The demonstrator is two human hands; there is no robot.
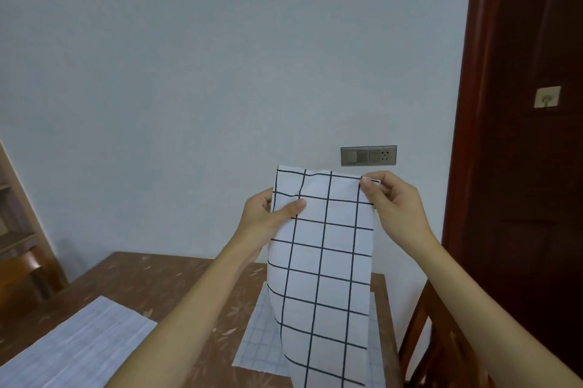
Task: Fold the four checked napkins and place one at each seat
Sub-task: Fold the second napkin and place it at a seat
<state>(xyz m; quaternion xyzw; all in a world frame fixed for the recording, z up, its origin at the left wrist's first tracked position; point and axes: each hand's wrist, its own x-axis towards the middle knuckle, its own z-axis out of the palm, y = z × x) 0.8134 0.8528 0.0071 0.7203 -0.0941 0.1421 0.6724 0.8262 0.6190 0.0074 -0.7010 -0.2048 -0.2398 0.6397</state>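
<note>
Above the brown table (132, 280), both hands hold a checked napkin (321, 261) upright: left hand (268, 214) pinches its left edge, right hand (391, 201) its top corner.

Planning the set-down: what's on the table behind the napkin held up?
A finer-checked cloth lies flat on the table behind the held napkin; its middle is covered.

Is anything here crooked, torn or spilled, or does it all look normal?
Nothing stands out. Both hands, left hand and right hand, hold the checked napkin up by its top corners, and it hangs intact. Two pale placemats lie flat on the wooden table.
</note>
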